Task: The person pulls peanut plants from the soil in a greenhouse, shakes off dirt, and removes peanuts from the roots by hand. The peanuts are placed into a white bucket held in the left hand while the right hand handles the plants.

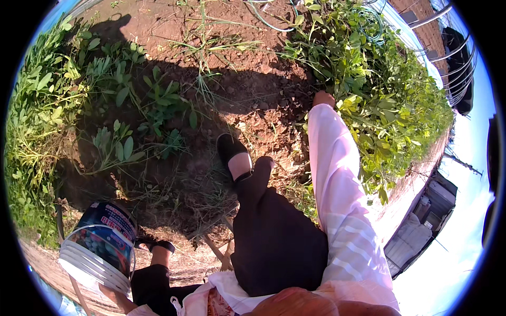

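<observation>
My right hand (324, 98) reaches down to the soil at the edge of a dense bed of leafy green plants (379, 106). Its fingers are hidden among stems and leaves, so their grip cannot be made out. At lower left, my left hand (114, 298) grips the ribbed white rim of a plastic bucket (106, 233). A dark printed label with writing covers the bucket's side, and a thin wire handle hangs beside it. The bucket leans near my left foot (160, 252); what it holds is not visible.
Another stand of leafy plants (43, 118) grows on the left. Loose reddish soil (253, 91) and grass clumps lie between. Pale blue rope (272, 25) lies at the top. Metal hoops (454, 55) and a cart (423, 225) stand on the right. My right shoe (227, 148) is mid-row.
</observation>
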A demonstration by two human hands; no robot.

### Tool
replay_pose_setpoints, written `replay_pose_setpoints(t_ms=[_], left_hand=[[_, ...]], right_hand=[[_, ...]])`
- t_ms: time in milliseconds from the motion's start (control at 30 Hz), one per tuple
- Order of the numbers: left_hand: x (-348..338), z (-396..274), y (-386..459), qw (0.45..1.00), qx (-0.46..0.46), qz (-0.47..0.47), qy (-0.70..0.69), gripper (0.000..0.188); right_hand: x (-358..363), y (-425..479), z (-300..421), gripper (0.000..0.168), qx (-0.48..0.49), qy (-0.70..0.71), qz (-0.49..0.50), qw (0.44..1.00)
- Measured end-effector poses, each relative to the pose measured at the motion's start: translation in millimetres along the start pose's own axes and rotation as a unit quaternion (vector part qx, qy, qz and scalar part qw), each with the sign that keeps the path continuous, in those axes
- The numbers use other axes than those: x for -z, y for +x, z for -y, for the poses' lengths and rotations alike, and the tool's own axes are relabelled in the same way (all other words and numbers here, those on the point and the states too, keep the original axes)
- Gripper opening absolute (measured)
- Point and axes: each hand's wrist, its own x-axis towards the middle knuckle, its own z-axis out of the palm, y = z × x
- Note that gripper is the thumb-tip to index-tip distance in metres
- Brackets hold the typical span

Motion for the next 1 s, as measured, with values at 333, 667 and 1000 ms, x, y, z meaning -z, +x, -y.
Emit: replay_pose_setpoints(t_ms=[333, 667, 1000], left_hand=[[8.3, 7.9, -0.3, 1.0, 0.003, 0.017, -0.003, 0.057], [-0.6, 4.0, -0.9, 0.999, 0.0, 0.038, -0.009, 0.056], [-10.5, -8.3, -3.7, 0.999, -0.001, 0.05, -0.008, 0.055]], right_hand=[[-32.1, 15.1, -1.7, 0.025, -0.036, 0.016, -0.061, 0.997], [-4.7, 12.0, 1.6, 0.024, -0.053, -0.014, -0.02, 0.998], [-23.5, 2.9, 6.7, 0.024, -0.108, 0.021, -0.029, 0.994]])
